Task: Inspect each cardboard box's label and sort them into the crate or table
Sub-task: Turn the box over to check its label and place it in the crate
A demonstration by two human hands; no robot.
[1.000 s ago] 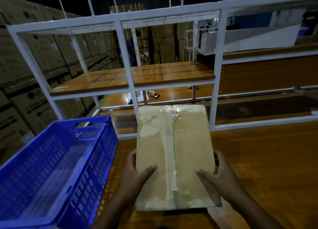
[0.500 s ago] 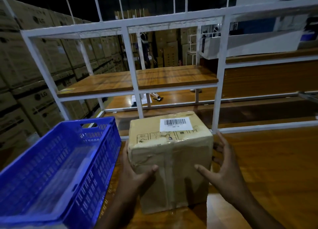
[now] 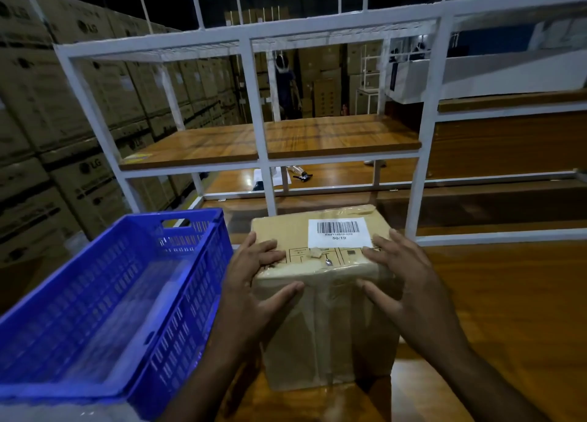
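While the cardboard box (image 3: 327, 294) stands on the bench (image 3: 495, 310), both hands clasp its upper corners. Left hand (image 3: 254, 290) and right hand (image 3: 409, 290) have fingers spread across its barcode-labelled top, thumbs pressing the front.

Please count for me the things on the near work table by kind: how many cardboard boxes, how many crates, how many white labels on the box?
Cardboard box: 1, held by the left hand and right hand
Blue crate: 1
White barcode label: 1
Total: 3

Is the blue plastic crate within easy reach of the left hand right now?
Probably yes: the left hand grips the taped cardboard box right beside the blue plastic crate, with nothing between them.
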